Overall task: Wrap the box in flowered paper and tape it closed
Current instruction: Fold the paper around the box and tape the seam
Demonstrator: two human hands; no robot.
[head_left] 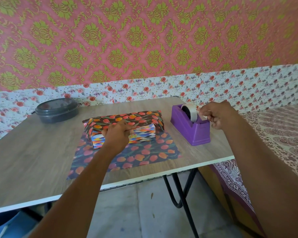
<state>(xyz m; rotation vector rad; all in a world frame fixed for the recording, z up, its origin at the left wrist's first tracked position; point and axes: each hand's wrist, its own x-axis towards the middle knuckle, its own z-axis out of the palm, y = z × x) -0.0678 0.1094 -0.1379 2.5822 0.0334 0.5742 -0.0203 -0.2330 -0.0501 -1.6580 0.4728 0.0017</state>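
Left hand (117, 134) on box (144, 133); right hand (217, 115) at dispenser (191, 133).
I see my left hand pressing the folded paper (136, 157) flap onto the box top, fingers extended. My right hand pinches the tape (190, 112) end between thumb and forefinger, other fingers curled. The box sits on the paper mid-table (33, 152), near the dispenser's left.
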